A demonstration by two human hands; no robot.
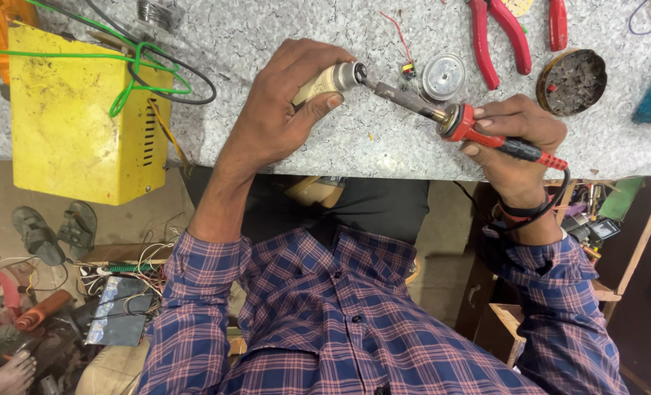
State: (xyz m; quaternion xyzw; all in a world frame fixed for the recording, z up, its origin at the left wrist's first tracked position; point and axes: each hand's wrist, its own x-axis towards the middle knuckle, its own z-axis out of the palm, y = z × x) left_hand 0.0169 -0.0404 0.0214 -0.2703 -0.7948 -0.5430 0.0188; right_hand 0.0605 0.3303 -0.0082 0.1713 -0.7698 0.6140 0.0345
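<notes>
Here, largest first.
Bench: grey speckled bench [281,29] runs across the top of the view; both hands work near its front edge.
Yellow box: metal box [77,117] stands at the left of the bench, green and black wires looped over it.
Left hand: left hand [281,102], its grip clenched round a small cream bulb base [336,77], metal cap pointing right.
Right hand: right hand [519,135], grip closed on the red handle of a soldering iron [442,117].
Key relation: the iron's long axis slants up-left from the right hand, tip meeting the bulb base's cap; the left hand is nearer the base.
Nearby: red pliers [497,36], round tin [570,80], silver disc [443,76].
Hard to see: the contact point itself is too small to tell; the iron's cord runs behind the wrist.
</notes>
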